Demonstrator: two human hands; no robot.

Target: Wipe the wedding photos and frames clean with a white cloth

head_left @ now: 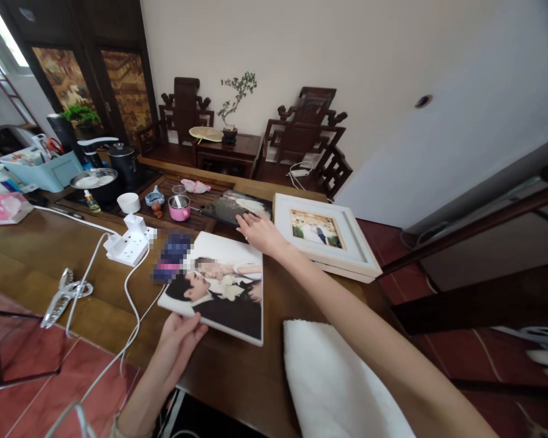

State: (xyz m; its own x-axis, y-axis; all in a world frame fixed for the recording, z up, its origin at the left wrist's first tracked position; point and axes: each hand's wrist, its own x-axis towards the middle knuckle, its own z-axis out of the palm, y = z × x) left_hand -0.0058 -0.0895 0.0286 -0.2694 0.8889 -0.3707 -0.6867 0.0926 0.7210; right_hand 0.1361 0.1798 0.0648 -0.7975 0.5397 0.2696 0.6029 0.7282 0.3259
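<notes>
My left hand (pixel 180 340) is at the near left edge of a thick white-edged photo panel (pixel 228 304) that shows a couple in wedding clothes. The thumb lies along its edge, and the other fingers are partly hidden. This panel lies tilted low over the wooden table. My right hand (pixel 258 232) reaches across to a darker photo panel (pixel 231 205) farther back, its fingers stretched over the near edge. Just right of that hand, a white framed wedding photo (pixel 319 231) rests on a second pale frame. Between my arms is a white cloth (pixel 333 371).
White power strip (pixel 130 246) and loose cables cross the left of the table (pixel 91 267). A clear hair claw (pixel 64 298) sits near the front edge. Behind are a pink cup (pixel 179 208), white bowl (pixel 128 202), pan (pixel 94 182) and blue basket (pixel 45 170). Wooden chairs line the wall.
</notes>
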